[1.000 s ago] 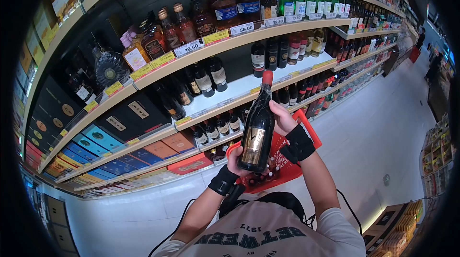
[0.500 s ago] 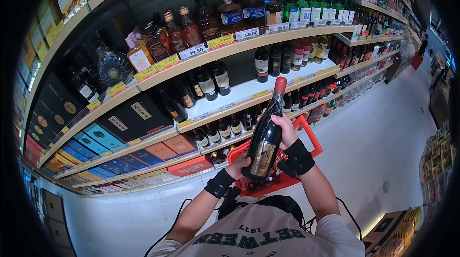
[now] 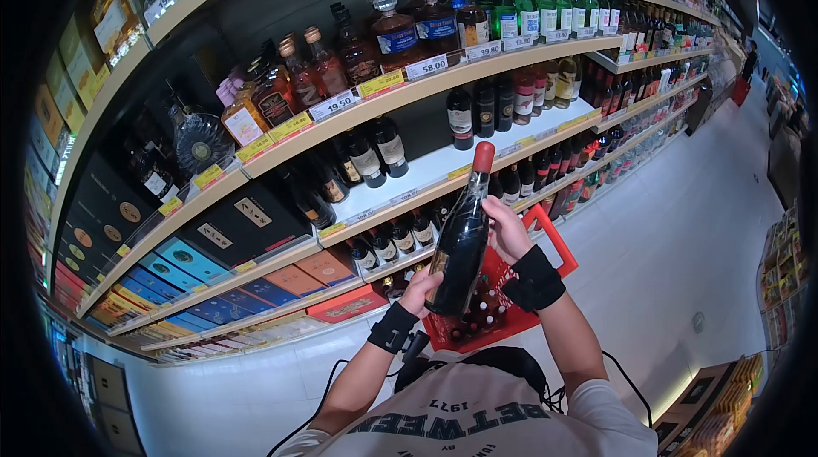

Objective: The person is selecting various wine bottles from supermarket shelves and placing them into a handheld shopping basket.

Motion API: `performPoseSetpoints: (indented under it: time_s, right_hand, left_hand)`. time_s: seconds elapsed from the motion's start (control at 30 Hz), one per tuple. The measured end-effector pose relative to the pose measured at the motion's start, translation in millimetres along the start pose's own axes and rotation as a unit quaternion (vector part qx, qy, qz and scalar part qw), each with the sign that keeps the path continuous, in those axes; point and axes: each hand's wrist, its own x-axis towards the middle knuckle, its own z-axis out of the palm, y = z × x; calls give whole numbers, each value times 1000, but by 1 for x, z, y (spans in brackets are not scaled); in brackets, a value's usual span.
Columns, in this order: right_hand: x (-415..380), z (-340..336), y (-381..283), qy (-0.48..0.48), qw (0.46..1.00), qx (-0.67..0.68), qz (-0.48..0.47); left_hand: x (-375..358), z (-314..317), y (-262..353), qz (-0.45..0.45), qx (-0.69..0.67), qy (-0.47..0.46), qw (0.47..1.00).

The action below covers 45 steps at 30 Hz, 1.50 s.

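Probably heavy, rigid, slick, breakable bottle [image 3: 463, 254]; grip clamped on it, left hand [image 3: 418, 292] near base, right hand [image 3: 509, 233] at shoulder: sound holds

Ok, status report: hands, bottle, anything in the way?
Left hand gripping dark bottle low, right hand at its shoulder. Bottle tilted, red top pointing away. Red basket partly behind it in view, bottles inside. Nothing seen blocking.

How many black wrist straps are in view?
2: a left wrist strap behind the left hand, and a right wrist strap behind the right hand. Both hands hold the dark bottle; neither strap is hidden.
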Motion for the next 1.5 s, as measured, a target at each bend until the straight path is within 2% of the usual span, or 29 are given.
performPoseSetpoints:
  time_s: [0.07, 0.13, 0.17, 0.23, 0.3, 0.4, 0.5, 0.6, 0.83, 1.1, 1.2, 1.33, 1.43, 1.47, 1.5]
  right_hand:
    - [-3, -5, -16, -46, 998, -14, 39]
    - [-1, -4, -19, -62, 996, -47, 32]
    - [-1, 2, -19, -67, 997, -41, 25]
    - [-1, 15, -20, -81, 997, -9, 12]
    - [5, 19, -18, -88, 995, -39, -18]
    - [9, 16, -12, -97, 992, -71, -25]
    - [10, 17, -13, -116, 990, -80, -8]
    - [5, 25, -18, -109, 990, -90, 3]
    - [10, 20, -14, -132, 987, -96, 10]
    - [7, 22, -34, -136, 984, -115, 23]
    - [12, 12, -29, -119, 991, -34, 45]
    - [14, 12, -20, -82, 996, -25, 24]
    - [15, 16, -19, -48, 994, -93, 15]
    - [14, 20, -20, -43, 994, -103, 8]
    - [13, 25, -22, -38, 993, -113, 1]
  left_hand:
    - [-4, -8, -3, -30, -122, -73, 989]
    - [-8, 1, 4, -48, -176, -122, 976]
    - [-5, -2, 10, -94, -154, -177, 968]
    - [-7, -1, 4, -119, -230, -194, 946]
    - [-6, 2, 2, -143, -288, -196, 926]
    - [-6, 3, 4, -127, -314, -230, 912]
    - [-11, -1, 5, -121, -287, -182, 933]
    - [-12, 0, -2, -112, -312, -223, 917]
    - [-15, -1, -4, -94, -276, -192, 937]
    - [-15, -4, 5, -64, -110, -166, 978]
    - [-13, 4, 4, -59, -64, -101, 991]
    - [-6, 4, -5, -87, -146, -134, 976]
    - [-3, 12, -6, -109, -293, -201, 928]
    - [-3, 11, -9, -113, -297, -178, 931]
    - [-2, 15, -9, -115, -318, -196, 920]
